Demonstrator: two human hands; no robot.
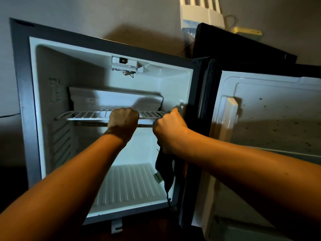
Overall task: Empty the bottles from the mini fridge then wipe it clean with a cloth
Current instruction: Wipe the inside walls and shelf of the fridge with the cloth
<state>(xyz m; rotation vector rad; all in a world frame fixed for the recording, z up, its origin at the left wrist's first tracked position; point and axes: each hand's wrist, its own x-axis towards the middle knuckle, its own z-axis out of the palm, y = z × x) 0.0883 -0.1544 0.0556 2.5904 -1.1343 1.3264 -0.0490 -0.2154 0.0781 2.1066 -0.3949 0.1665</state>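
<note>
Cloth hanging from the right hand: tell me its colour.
Dark navy, almost black, with a small pale tag; the cloth shows best in the head view.

A printed label [55, 90] on the mini fridge's [26, 101] inner left wall is too blurred to read.

left hand [123, 121] fingers tucked out of sight behind the wire shelf [83, 115] | dark cloth [165, 168] top buried in the right hand [167, 129] | fridge door [271, 119] chopped off at the right edge | side-wall label [54, 90] way too blurry to read
</note>
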